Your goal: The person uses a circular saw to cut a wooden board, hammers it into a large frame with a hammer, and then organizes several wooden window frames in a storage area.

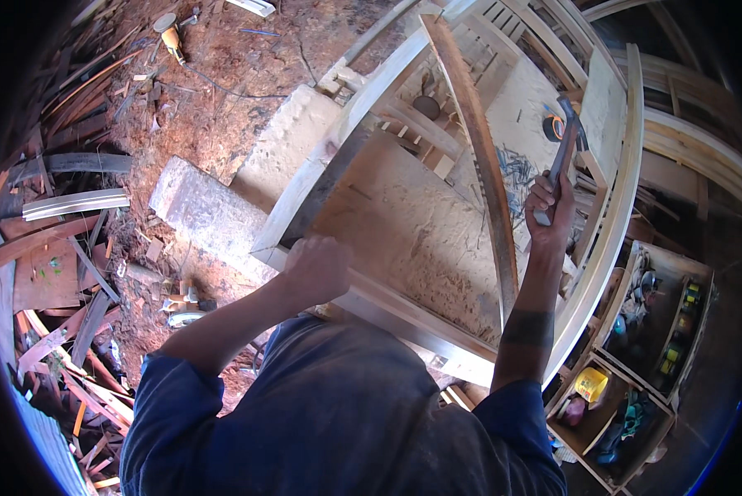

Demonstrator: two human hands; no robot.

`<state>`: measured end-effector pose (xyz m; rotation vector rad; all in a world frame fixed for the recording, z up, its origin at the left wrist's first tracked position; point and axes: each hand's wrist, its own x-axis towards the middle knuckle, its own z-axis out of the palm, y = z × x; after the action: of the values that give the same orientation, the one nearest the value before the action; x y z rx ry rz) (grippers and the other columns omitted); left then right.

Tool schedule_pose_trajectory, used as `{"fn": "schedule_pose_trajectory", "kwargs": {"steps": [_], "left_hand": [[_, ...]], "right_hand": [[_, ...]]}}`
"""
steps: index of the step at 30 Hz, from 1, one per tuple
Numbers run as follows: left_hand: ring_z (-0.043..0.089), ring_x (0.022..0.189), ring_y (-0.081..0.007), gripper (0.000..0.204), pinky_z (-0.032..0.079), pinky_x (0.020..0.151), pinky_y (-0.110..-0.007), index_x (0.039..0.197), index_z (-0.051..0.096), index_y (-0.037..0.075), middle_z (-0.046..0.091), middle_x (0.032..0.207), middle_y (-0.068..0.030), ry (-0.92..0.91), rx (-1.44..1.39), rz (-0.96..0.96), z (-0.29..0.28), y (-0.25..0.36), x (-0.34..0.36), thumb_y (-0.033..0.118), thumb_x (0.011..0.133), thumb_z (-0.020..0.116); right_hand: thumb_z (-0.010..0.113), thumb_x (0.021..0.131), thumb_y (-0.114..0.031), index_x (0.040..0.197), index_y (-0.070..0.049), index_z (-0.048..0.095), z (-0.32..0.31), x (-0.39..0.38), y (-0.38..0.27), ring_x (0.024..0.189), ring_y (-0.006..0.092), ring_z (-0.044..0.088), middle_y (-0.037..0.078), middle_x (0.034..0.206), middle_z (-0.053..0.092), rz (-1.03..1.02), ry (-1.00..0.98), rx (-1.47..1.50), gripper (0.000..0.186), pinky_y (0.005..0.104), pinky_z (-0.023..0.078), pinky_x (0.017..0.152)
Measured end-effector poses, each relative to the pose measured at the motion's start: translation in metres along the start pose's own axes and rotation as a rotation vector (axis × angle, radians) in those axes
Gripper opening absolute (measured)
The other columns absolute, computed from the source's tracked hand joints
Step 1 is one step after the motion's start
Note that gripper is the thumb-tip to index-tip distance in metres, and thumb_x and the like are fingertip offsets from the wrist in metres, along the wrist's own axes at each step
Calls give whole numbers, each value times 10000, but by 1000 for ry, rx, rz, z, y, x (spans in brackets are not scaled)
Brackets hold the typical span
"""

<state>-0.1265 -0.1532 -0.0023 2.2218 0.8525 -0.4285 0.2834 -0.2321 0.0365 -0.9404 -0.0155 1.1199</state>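
My right hand (550, 205) is raised over the right part of a pale wooden frame (371, 95), its fingers wrapped round the handle of a hammer (564, 147). The hammer's head points away from me, and the butt of its handle shows below my fingers. My left hand (317, 269) is closed at the frame's near left corner, against the wood. Whatever its fingers hold, if anything, is hidden. A long brown wooden strip (474, 124) lies slantwise across the frame. Loose nails (516, 169) are scattered on the dusty board beyond it, near a tape measure (553, 126).
At the right stands a divided wooden box (673, 397) with a yellow container (590, 384) and other small items. Scrap wood (86, 331) is heaped along the left. A yellow power tool (169, 37) and its cord lie on the brown ground. A pale slab (201, 207) sits beside the frame.
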Motion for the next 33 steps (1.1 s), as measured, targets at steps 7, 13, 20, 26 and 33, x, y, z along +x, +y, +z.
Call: {"fn": "schedule_pose_trajectory", "kwargs": {"steps": [7, 13, 20, 26, 33], "left_hand": [[719, 795, -407, 222, 573, 782, -516, 813, 764, 63, 707, 793, -234, 81, -28, 49, 8, -6, 0, 196, 868, 595], [719, 781, -407, 243, 574, 774, -518, 784, 754, 56, 704, 780, -234, 51, -22, 29, 9, -5, 0, 209, 878, 591], [730, 808, -382, 203, 581, 776, -493, 773, 758, 53, 719, 804, -219, 32, -25, 29, 13, -10, 2, 184, 823, 612], [716, 768, -400, 223, 569, 755, -515, 774, 749, 61, 707, 783, -217, 33, -40, 24, 14, -15, 3, 207, 846, 597], [705, 796, -404, 252, 535, 774, -550, 758, 746, 81, 710, 801, -198, 72, 12, 164, 20, -16, -1, 267, 842, 598]], "right_hand": [[483, 1078, -306, 1042, 25, 568, 0, -1, 0, 502, 76, 421, 26, 710, 473, -19, 22, -16, 344, 223, 380, 438], [492, 1076, -303, 1036, 20, 567, 9, 3, -1, 504, 72, 423, 19, 708, 474, -47, 65, -49, 334, 217, 378, 436], [520, 1065, -299, 1024, 11, 562, 24, 23, 8, 513, 68, 431, 13, 721, 484, -30, 57, -104, 316, 212, 377, 437], [549, 1054, -308, 1015, -7, 556, 41, 55, 16, 520, 68, 446, 13, 723, 492, 33, 60, -151, 304, 213, 391, 443], [557, 1050, -353, 969, -103, 521, 27, 148, 9, 548, 96, 507, 0, 724, 522, 129, 32, -14, 265, 238, 413, 460]]}}
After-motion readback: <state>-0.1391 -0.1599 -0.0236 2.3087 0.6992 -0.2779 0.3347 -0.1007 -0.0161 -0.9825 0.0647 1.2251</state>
